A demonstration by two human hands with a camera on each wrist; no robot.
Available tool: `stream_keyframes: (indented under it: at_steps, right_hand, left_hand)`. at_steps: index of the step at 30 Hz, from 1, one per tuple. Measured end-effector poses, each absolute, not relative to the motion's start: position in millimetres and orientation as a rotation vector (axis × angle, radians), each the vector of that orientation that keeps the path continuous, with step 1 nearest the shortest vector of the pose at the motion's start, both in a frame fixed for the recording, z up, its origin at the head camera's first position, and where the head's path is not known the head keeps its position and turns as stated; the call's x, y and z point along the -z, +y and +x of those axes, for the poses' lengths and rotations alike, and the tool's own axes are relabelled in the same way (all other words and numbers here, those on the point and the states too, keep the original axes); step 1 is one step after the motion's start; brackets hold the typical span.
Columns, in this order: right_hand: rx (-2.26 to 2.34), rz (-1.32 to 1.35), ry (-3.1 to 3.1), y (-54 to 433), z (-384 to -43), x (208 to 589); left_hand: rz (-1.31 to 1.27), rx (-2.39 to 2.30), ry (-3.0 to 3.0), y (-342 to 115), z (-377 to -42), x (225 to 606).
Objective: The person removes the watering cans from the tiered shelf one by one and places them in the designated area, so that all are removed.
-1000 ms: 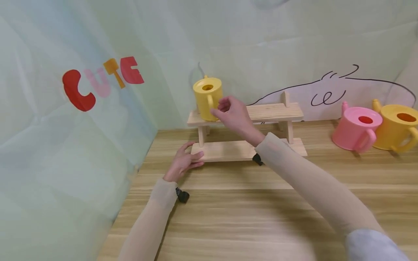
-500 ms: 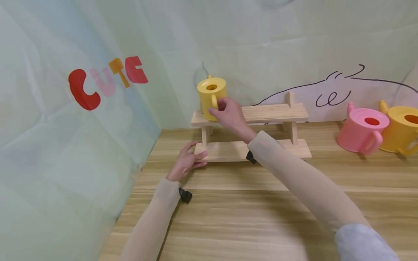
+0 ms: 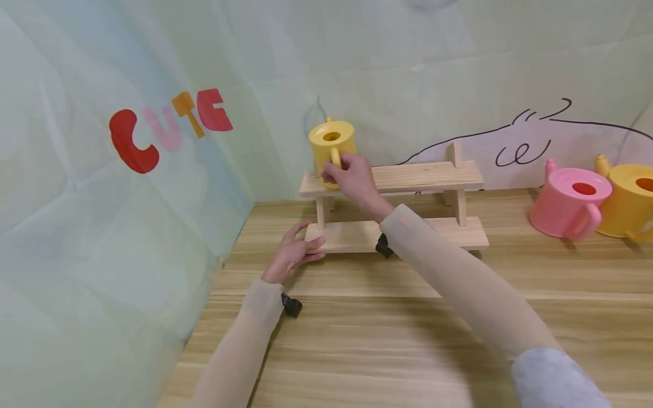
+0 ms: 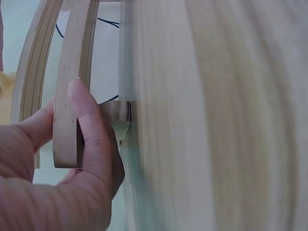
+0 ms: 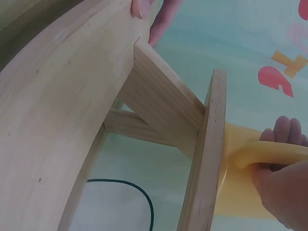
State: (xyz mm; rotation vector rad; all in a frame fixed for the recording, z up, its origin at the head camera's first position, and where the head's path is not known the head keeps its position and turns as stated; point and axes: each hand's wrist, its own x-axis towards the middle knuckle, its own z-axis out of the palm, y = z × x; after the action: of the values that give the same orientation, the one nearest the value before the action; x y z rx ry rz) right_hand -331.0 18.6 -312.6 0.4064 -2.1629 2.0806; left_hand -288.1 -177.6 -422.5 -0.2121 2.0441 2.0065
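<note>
A yellow watering can (image 3: 321,146) stands upright on the left end of the upper board of a two-tier wooden shelf (image 3: 418,175). My right hand (image 3: 354,177) holds its handle, which faces me. In the right wrist view the handle (image 5: 274,150) passes between thumb and fingers, and the can's base meets the upper board (image 5: 207,144). Low on the left, my left hand (image 3: 293,253) grips the end of the shelf's lower board. The left wrist view shows that board (image 4: 67,130) between the thumb and fingers of the left hand (image 4: 91,183).
To the right of the shelf, a pink watering can (image 3: 563,204) and a second yellow watering can (image 3: 619,195) stand side by side on the wooden table (image 3: 367,334). Behind and to the left hangs a pale sheet (image 3: 76,238) with coloured letters and line drawings.
My right hand has moved left and closed its fingers round the yellow can's handle. The can and shelf stay put, as does my left hand; the view has shifted slightly left.
</note>
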Motion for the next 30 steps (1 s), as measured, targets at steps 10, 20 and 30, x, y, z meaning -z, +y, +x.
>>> stream_keyframes:
  at_steps: [10, 20, 30]
  right_hand:
    - [-2.159, 0.341, -2.067, 15.0, -333.3, 316.3]
    - [-1.97, 0.18, -2.096, 18.2, -332.1, 318.5]
    - [-1.923, 0.153, -2.084, 26.9, -331.0, 320.6]
  left_hand:
    - [-0.234, -2.002, 2.036, -177.9, -289.2, 423.0]
    - [-0.233, -1.993, 2.04, -178.3, -288.4, 422.5]
    - [-0.23, -1.998, 2.046, -178.0, -288.2, 422.6]
